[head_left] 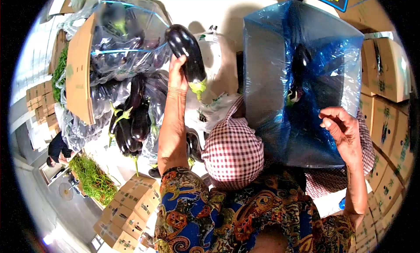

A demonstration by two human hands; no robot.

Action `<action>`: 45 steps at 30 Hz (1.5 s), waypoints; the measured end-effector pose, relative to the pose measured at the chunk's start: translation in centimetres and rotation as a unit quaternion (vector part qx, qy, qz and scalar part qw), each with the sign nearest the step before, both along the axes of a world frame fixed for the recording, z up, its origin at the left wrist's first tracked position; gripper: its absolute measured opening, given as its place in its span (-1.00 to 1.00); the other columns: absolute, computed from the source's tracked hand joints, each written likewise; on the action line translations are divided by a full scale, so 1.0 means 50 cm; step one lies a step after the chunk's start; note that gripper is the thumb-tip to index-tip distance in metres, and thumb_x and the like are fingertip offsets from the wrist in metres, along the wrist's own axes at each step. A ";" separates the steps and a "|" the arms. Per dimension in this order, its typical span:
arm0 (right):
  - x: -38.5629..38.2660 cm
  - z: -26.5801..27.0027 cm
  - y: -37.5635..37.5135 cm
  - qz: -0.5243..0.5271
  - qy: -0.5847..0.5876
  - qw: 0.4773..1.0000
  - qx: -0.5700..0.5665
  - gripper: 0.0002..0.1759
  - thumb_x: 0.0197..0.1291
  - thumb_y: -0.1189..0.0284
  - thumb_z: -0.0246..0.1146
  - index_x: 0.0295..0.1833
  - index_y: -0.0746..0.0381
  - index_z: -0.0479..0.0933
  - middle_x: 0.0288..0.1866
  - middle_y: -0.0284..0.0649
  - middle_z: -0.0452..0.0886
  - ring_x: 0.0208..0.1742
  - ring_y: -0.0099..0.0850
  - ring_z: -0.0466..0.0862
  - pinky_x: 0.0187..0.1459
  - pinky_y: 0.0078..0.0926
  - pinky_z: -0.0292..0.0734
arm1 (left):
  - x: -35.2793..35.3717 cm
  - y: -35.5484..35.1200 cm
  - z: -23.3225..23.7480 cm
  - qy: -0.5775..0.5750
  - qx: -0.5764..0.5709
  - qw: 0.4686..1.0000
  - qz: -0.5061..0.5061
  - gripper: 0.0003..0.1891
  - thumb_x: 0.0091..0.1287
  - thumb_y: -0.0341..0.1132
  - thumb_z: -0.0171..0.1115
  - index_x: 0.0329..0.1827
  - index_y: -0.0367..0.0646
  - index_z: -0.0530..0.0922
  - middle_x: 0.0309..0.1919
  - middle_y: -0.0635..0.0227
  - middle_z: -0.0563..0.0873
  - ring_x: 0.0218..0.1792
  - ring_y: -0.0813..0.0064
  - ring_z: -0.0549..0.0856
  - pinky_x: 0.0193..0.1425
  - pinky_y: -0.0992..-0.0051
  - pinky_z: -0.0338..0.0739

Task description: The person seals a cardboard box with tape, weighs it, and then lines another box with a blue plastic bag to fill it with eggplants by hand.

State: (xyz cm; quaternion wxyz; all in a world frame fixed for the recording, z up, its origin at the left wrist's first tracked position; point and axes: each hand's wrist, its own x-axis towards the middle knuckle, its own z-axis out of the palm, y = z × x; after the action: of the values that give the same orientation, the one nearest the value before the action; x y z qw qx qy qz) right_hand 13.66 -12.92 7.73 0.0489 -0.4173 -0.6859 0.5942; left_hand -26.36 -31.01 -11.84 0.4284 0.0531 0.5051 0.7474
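My left hand (177,76) is wrapped round a dark, glossy eggplant (186,47), raised with its green stem end pointing down. It is beside an open plastic bag of eggplants (127,38). More eggplants (131,117) lie loose below that bag, some with long green stems. My right hand (343,128) hovers over the lower right of a blue plastic bag (267,78), its fingers loosely curled and the thumb close to the forefinger. Nothing shows between them. Inside this box-shaped bag lies a dark eggplant (301,65).
A cardboard flap (81,71) stands at the left bag. Checked cloth (234,152) bulges between my arms. Stacked cartons (389,130) line the right side, with more cartons (127,213) lower left. A heap of green produce (92,176) and another person (59,148) are farther left.
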 end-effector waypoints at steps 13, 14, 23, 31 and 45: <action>-0.038 0.058 -0.012 0.118 0.014 0.981 0.156 -0.71 0.03 0.62 0.34 -0.07 0.30 0.56 -0.19 -0.15 0.61 -0.17 -0.34 0.64 -0.11 -0.49 0.51 | 0.090 0.079 0.316 -0.137 0.237 0.941 -0.201 -0.11 0.26 0.22 0.15 0.46 -0.24 0.08 0.28 -0.32 0.31 0.08 -0.12 0.57 -0.11 0.11 0.69; -0.046 0.066 -0.015 0.130 0.053 0.964 0.227 -0.62 -0.05 0.58 0.39 -0.03 0.29 0.55 -0.06 -0.13 0.58 -0.07 -0.29 0.61 -0.07 -0.45 0.51 | 0.109 0.088 0.340 -0.133 0.219 0.943 -0.211 -0.17 0.34 0.20 0.03 0.47 -0.23 0.07 0.29 -0.35 0.29 0.14 -0.17 0.53 -0.14 0.10 0.72; -0.147 0.103 0.026 0.292 0.136 0.715 0.620 -0.17 -0.19 0.20 0.49 0.28 0.14 0.39 0.30 -0.12 0.43 0.30 -0.17 0.44 0.23 -0.20 0.37 | 0.309 0.163 0.367 0.027 0.142 0.905 -0.400 -0.63 0.51 -0.21 -0.06 0.28 -0.17 0.41 0.06 0.31 0.65 0.11 0.45 0.59 0.31 0.54 0.41; -0.077 0.063 0.056 0.090 -0.083 0.989 0.086 -0.18 -0.04 0.00 0.41 0.17 0.38 0.36 -0.14 -0.03 0.64 -0.16 -0.22 0.67 -0.04 -0.35 0.57 | 0.192 0.169 0.305 0.094 -0.078 0.898 -0.422 -0.45 0.45 0.06 -0.06 0.19 -0.27 0.48 -0.19 0.15 0.72 -0.28 0.44 0.72 -0.15 0.46 0.61; -0.121 -0.284 0.053 0.166 -0.229 0.954 -0.102 0.06 0.16 0.05 0.27 0.52 0.36 -0.18 0.55 -0.01 0.02 0.55 -0.20 0.03 0.46 -0.35 -0.02 | 0.136 -0.077 -0.172 0.198 -0.372 0.893 -0.158 -0.59 0.23 -0.41 0.16 0.17 -0.28 0.51 -0.27 0.26 0.66 -0.20 0.33 0.65 -0.07 0.36 0.58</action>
State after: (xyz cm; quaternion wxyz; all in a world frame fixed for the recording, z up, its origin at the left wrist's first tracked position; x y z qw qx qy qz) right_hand 7.60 -10.28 -6.49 -0.2519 -0.4252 -0.6742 0.5488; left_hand -19.54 -34.87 -20.46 0.4206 0.1157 0.8055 0.4011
